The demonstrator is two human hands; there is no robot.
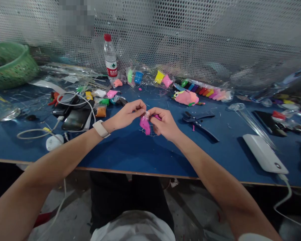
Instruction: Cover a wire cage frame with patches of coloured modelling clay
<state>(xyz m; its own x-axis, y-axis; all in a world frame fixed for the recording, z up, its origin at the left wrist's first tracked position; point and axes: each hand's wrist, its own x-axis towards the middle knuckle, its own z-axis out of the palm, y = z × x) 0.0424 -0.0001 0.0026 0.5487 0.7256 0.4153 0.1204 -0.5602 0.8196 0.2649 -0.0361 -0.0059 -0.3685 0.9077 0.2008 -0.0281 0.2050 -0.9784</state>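
Observation:
Over the middle of the blue table, both hands meet at a lump of magenta modelling clay. Shiny clear film shows at its top, between the fingertips. My left hand, with a white band on its wrist, is closed in a pinch at the upper left of the clay. The fingers of my right hand are curled around its right side, and a bit of magenta shows between them. Thin wire-like strands loop under the clay. To the right lie dark-handled pliers and a pink clay figure with a yellow-green end.
Clay packets, including a blue one, line the back beside a water bottle. A green basket, a black phone and white cables are on the left. A white power bank lies at right. Behind rises a perforated metal panel.

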